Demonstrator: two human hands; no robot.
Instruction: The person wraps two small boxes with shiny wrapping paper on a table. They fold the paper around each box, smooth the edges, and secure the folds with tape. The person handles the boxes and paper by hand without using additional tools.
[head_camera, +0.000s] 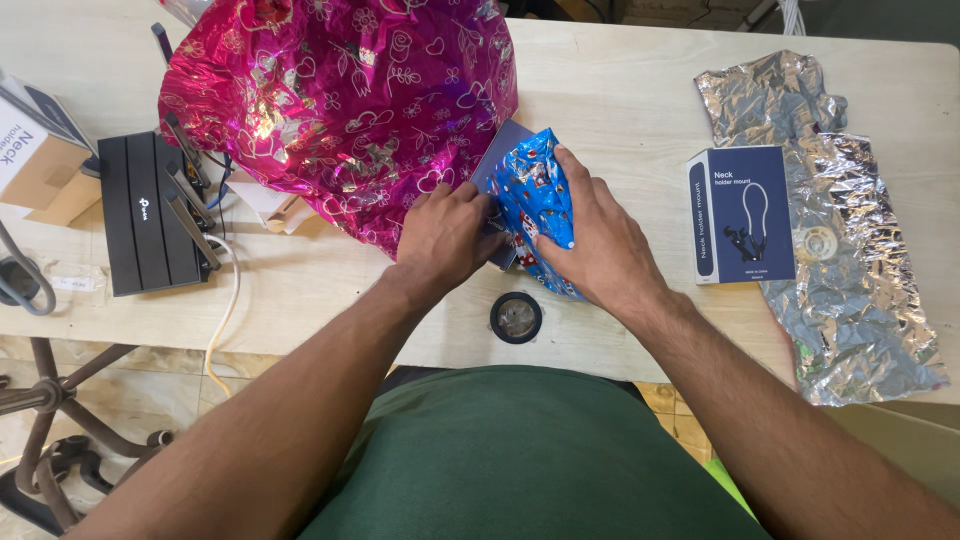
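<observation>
- blue wrapping paper (537, 190), shiny and printed with small pictures, is folded around a dark box (497, 160) on the table (620, 100), just right of the big pink foil sheet (340, 110).
- the paper looks only loosely creased; i judge it could spring open or slide off the box if either hand eases up, since no tape shows on it.
- foil this thin could also tear at a box corner if pulled too tight.
- the pink foil sheet touches the box's left side and could get caught in the fold.
- left hand (445, 235), just below the pink foil's lower edge: its grip is curled and pressing down on the box's near left corner, fingers bent, not wrapped round it.
- right hand (590, 245), right of the box: its grip is spread over the blue paper, thumb and fingers pinning the fold flat rather than clenched.
- a round black tape roll (516, 317) lies just below the box; a second dark blue box (742, 214) sits well to its right on crumpled silver foil (850, 300).
</observation>
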